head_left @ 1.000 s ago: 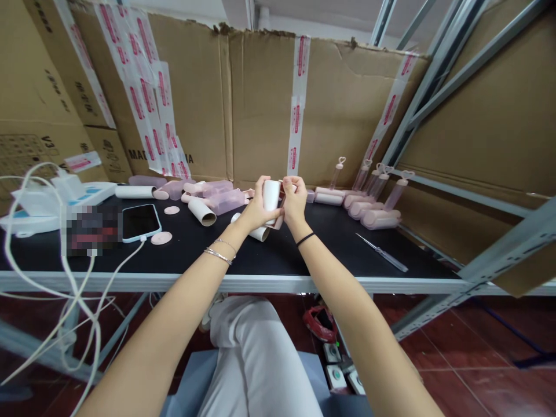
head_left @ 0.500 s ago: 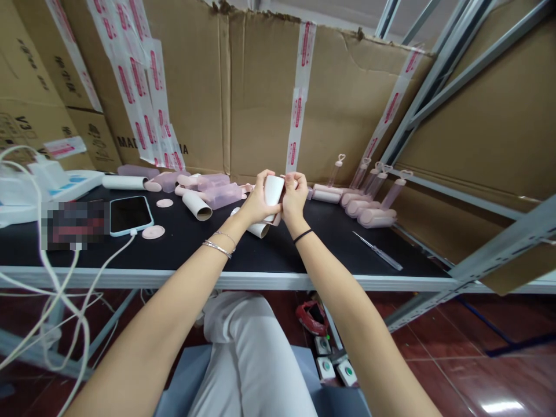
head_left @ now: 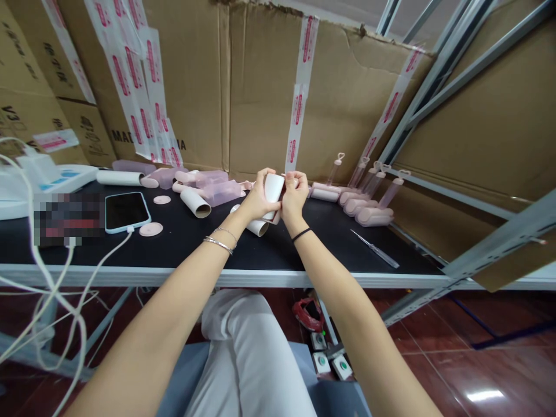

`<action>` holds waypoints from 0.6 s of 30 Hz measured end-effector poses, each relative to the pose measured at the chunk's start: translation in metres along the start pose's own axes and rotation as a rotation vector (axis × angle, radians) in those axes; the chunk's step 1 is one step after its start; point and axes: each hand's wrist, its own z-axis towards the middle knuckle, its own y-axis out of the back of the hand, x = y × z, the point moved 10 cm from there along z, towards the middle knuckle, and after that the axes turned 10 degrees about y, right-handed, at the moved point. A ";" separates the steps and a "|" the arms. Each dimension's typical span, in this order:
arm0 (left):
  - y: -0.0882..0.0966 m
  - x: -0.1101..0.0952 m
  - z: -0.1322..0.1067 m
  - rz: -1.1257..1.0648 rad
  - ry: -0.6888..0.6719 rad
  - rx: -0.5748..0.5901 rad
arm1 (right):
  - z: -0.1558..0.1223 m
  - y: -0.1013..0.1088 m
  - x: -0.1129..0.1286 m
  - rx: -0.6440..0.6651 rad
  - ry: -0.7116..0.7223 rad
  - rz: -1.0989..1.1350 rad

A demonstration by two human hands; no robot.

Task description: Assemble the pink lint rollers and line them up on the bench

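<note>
Over the middle of the black tabletop, my left hand [head_left: 257, 201] is wrapped round a smooth white tube-shaped part [head_left: 273, 188] with pink plastic at its lower edge. Right beside it, my right hand [head_left: 294, 198] is closed, its thumb and fingers pinching a small pink piece [head_left: 296, 182] against the white part. The fingers hide most of that piece and where the two meet. Below my left wrist lies a loose white tube [head_left: 259, 227], partly covered. Left of my hands are another white tube [head_left: 196, 202] and translucent pink housings [head_left: 219, 192].
Pink assemblies with upright clear stems and looped tops [head_left: 374, 214] stand at the right. A screwdriver [head_left: 377, 249] lies nearer the front edge. At left are a charging phone [head_left: 127, 212], pink discs [head_left: 151, 229], cables and a power strip [head_left: 72, 180]. Cardboard [head_left: 260, 87] walls the back.
The view has shifted slightly, so the bench items sit a little further left and higher. Both hands keep the same hold on the white part and pink piece.
</note>
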 end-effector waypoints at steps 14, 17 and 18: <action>0.025 0.018 -0.004 -0.269 0.092 -0.338 | -0.005 -0.026 0.018 0.259 0.074 0.026; 0.025 0.014 -0.002 -0.191 0.078 -0.355 | -0.004 -0.022 0.026 0.224 0.124 0.005; 0.025 0.014 -0.001 -0.178 0.088 -0.349 | -0.003 -0.021 0.027 0.219 0.124 0.001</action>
